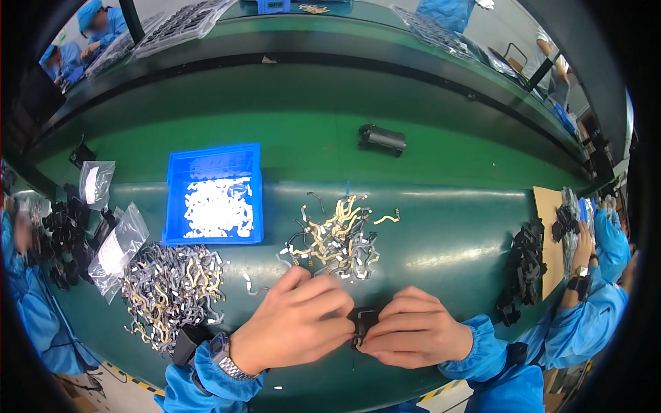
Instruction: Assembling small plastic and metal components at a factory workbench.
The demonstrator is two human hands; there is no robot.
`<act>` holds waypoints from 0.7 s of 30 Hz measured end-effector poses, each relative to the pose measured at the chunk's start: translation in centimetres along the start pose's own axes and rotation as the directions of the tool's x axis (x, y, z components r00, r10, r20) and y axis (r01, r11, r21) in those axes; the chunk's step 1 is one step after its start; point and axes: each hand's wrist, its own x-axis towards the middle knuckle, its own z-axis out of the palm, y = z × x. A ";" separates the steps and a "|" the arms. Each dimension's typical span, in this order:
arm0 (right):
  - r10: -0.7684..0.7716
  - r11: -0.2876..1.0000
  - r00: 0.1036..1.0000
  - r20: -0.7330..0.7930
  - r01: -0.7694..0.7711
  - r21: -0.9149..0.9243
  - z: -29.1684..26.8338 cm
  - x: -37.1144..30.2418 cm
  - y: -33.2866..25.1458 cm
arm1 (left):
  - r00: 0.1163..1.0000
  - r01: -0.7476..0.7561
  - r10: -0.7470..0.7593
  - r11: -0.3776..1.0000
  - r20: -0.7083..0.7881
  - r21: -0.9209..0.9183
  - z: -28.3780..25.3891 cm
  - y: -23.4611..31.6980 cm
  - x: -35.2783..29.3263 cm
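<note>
Close to the table's near edge, a small black plastic part sits between my two hands, with a bit of yellowish strip showing at its lower end. My right hand is closed round the part's right side, thumb and fingers pinched. From the other side my left hand, a metal-banded watch on its wrist, has its fingertips pressed together at the part's left edge; they hide much of it. Just beyond lies a loose heap of short yellow and grey flex cables with white ends.
A blue bin of small white pieces stands left of centre, with a bigger cable heap before it. Plastic bags lie farther left. Black parts are piled right, beside cardboard. A black cylindrical piece lies far back. Co-workers sit at both sides.
</note>
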 end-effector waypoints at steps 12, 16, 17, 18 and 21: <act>0.225 0.973 0.971 0.077 -0.220 -0.064 0.6 -0.1 0.7 | 1.000 -0.009 0.009 0.999 -0.007 0.036 0.1 0.1 0.2; 0.243 0.968 0.967 0.078 -0.236 -0.089 0.4 0.5 0.0 | 1.000 0.022 -0.023 0.997 0.014 0.071 -0.1 0.1 0.3; 0.243 0.968 0.967 0.077 -0.237 -0.088 0.4 0.5 0.1 | 1.000 0.021 -0.023 0.997 0.015 0.071 -0.1 0.1 0.3; 0.243 0.967 0.967 0.078 -0.235 -0.097 0.4 0.4 0.0 | 1.000 0.025 -0.026 0.998 0.013 0.063 -0.1 0.1 0.3; 0.253 0.965 0.965 0.070 -0.247 -0.084 0.4 0.3 0.1 | 0.999 0.032 -0.032 0.999 0.010 0.043 -0.2 0.2 0.4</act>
